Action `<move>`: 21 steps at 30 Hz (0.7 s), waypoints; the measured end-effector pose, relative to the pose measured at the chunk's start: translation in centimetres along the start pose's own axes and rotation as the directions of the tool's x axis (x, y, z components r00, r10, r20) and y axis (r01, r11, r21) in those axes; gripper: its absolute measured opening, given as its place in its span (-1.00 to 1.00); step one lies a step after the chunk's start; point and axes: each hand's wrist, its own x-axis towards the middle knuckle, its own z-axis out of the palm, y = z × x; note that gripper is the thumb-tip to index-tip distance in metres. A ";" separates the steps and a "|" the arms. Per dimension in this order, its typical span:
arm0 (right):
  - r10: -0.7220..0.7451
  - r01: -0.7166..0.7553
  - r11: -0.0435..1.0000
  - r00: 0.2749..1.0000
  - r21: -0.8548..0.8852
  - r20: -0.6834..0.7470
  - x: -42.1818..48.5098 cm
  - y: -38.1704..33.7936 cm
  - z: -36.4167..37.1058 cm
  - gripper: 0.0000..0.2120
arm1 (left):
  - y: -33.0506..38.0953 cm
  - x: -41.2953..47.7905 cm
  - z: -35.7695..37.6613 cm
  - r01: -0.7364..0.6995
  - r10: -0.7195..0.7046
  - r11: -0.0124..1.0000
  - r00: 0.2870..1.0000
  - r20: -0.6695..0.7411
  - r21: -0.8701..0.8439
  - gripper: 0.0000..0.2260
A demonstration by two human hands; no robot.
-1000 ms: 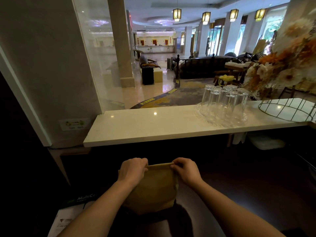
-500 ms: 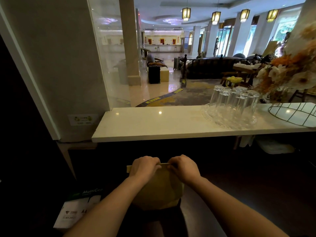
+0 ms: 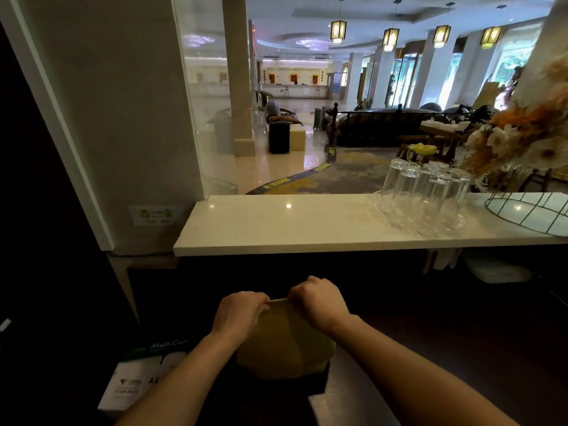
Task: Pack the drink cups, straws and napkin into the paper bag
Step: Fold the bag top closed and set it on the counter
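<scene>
A brown paper bag (image 3: 284, 339) stands on the dark lower counter in front of me, its top edge folded shut. My left hand (image 3: 238, 315) grips the left part of that top edge. My right hand (image 3: 319, 299) grips the right part, close beside the left, with only a short strip of the fold showing between them. The bag bulges at its sides. What is inside the bag is hidden; no cups, straws or napkin are in sight.
A white marble shelf (image 3: 276, 226) runs across above the bag. Several upturned clear glasses (image 3: 425, 198) stand on a tray at its right, next to a wire basket (image 3: 528, 210) and flowers (image 3: 522, 139). A box of copy paper (image 3: 144, 373) lies at the lower left.
Both hands have slid together along the bag's top edge, so less of the fold shows between them. The view has shifted so the bag sits more to the centre.
</scene>
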 end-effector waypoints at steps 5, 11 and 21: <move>0.065 -0.065 0.997 0.998 0.028 -0.002 0.0 0.0 -0.2 -0.79 | -2.2 -1.1 -0.2 -0.006 0.005 0.999 0.999 -0.046 -0.035 -0.84; 0.105 -0.106 0.994 0.994 0.012 0.025 -0.2 -0.6 -0.9 -0.79 | -3.5 -1.7 -0.3 0.037 -0.041 0.996 0.998 -0.046 -0.076 -0.86; 0.152 -0.153 0.988 0.983 0.006 0.100 -1.0 1.5 -1.8 -0.76 | -2.8 -0.6 0.0 0.052 -0.057 0.974 0.998 -0.019 -0.219 -0.80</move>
